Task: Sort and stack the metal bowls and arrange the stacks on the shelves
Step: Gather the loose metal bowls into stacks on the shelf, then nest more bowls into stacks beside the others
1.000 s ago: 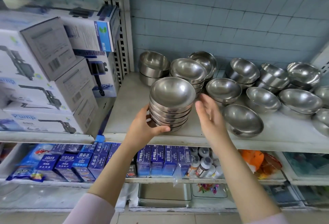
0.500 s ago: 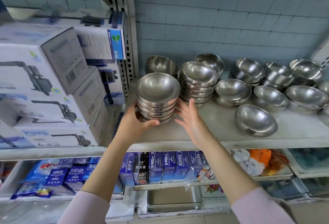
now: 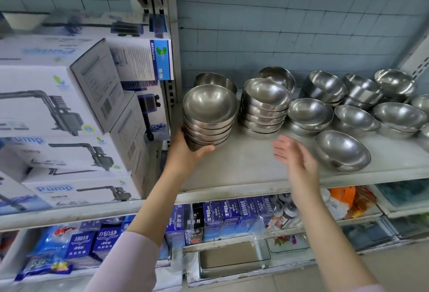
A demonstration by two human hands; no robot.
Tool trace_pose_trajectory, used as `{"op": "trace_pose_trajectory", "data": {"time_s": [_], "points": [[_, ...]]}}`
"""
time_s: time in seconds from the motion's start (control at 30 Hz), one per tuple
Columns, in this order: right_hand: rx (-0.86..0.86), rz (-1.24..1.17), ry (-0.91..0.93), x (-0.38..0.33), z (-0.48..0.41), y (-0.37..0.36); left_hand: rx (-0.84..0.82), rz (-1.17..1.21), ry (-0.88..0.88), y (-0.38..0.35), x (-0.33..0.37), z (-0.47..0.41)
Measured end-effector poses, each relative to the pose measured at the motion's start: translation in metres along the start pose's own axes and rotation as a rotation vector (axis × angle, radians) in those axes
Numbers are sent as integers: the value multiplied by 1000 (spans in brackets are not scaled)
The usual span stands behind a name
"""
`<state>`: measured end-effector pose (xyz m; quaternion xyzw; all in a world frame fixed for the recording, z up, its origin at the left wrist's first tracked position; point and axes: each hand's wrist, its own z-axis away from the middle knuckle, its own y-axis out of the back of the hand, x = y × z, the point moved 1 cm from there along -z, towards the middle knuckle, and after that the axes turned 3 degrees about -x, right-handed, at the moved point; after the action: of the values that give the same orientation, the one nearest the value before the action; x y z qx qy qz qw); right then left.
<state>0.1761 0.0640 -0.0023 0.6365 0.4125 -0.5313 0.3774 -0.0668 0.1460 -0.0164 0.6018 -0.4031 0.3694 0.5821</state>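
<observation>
The left hand [image 3: 185, 152] cups the stack of bowls [image 3: 209, 117] at the shelf's [image 3: 243, 166] left end, thumb beneath. The right hand [image 3: 294, 154] hovers empty, fingers spread, beside 1 loose bowl [image 3: 342, 150]. One-handed, the tilted stack could slide and topple.

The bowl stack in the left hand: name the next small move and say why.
Probably set the held stack down at the shelf's left end. The left hand grips it there beside the resting stack, while the right hand is open and free.

Stack of nested steel bowls [image 3: 209, 117], tilted, shelf's [image 3: 243, 166] left end
</observation>
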Motion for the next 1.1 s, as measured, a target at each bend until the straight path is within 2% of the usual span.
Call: {"op": "trace_pose_trajectory", "data": {"time_s": [0.1,0.2,0.27,0.33,0.43,0.5,0.63,0.77,1.0,1.1], "points": [[278,281,147,3,12,54,99,-148,69,1,-2,23],[403,527,86,8,4,102,262,-200,-69,1,-2,52],[346,585,-32,9,-2,124,273,-224,-122,-5,3,59],[249,592,-87,7,-7,135,213,-189,-142,-22,12,57],[151,543,-60,6,-13,140,48,-173,-213,-63,32,53],[148,519,-59,12,-20,149,-53,-198,-292,-94,45,50],[95,426,-76,24,-40,182,-158,-263,-432,-150,77,30],[-84,421,-95,31,-70,222,-161,-342,-545,-205,109,-7],[-350,393,-114,46,-120,277,-111,-548,-385,-273,143,-54],[-460,447,-110,48,-137,286,-33,-550,-410,-279,148,-49]]}}
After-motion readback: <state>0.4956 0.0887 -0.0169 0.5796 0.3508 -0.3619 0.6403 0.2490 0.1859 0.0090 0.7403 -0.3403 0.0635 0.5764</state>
